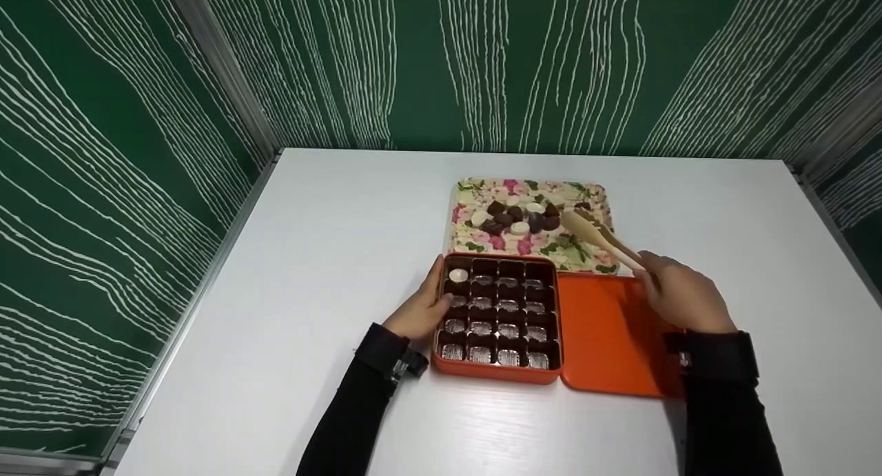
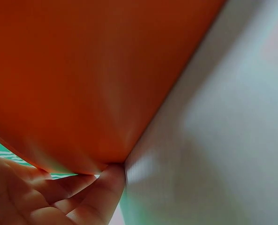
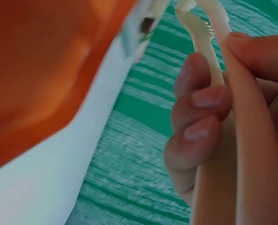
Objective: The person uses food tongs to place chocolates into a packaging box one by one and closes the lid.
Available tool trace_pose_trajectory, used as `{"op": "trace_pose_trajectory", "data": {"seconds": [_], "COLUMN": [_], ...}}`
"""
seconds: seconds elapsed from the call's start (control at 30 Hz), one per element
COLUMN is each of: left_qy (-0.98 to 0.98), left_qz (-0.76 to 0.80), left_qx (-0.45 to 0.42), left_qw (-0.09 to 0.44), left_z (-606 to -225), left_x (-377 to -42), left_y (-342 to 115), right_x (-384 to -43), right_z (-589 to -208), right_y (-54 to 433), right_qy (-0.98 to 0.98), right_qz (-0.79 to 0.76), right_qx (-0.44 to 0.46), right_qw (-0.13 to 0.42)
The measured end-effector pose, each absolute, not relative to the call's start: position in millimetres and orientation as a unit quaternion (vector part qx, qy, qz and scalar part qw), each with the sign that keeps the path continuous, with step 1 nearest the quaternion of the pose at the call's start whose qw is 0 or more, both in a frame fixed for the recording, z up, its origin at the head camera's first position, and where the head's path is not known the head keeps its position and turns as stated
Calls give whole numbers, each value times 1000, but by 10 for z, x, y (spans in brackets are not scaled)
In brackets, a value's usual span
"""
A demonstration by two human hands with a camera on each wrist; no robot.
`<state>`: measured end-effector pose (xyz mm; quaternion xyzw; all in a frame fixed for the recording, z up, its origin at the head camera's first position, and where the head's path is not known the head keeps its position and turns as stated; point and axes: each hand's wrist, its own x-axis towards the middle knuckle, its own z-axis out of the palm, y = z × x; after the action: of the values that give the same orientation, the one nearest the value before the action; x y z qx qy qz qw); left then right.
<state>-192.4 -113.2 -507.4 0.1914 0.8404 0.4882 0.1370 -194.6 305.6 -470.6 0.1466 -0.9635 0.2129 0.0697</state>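
My left hand [image 1: 419, 312] grips the left side of an orange-red box [image 1: 499, 374], its thumb over the rim and its fingers along the outer wall. A dark tray of small compartments fills the box; a white chocolate [image 1: 458, 275] sits in the far-left one. In the left wrist view, fingertips touch the orange wall [image 2: 82, 84] low down. My right hand [image 1: 689, 295] holds pale tongs [image 3: 251, 122], thumb on one arm and fingers curled round the other. Their tips reach over the right part of a floral tray [image 1: 475, 187]. A pale bit shows between the tips; I cannot tell what it is.
On the floral tray lie several dark chocolates [image 1: 504, 220] and white chocolates [image 1: 519, 228]. An orange lid [image 1: 599, 338] lies flat against the box's right side, under the right forearm. The white table [image 1: 331, 255] ends at a green patterned wall [image 1: 427, 63].
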Motion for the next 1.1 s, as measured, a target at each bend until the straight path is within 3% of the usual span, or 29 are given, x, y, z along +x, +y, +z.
{"op": "trace_pose_trajectory", "data": {"seconds": [0.33,0.57,1.1], "left_qy": [842,842,839], "left_qz": [488,489,501], "left_qx": [186,185,168], "left_qw": [136,132,134], "left_z": [-5054,-5061,-5080], "left_x": [-1922,-1926,-1939], "left_y": [-1130,-1122,-1114], "right_x": [-1733,-1659,-1647], "right_z": [-4466,-4461,-4602], "right_y": [2600,2314,2147], "right_qy": [-931,-923,-930], "right_qz": [251,209,150], "right_qx": [236,302,318], "right_qw": [117,116,110]}}
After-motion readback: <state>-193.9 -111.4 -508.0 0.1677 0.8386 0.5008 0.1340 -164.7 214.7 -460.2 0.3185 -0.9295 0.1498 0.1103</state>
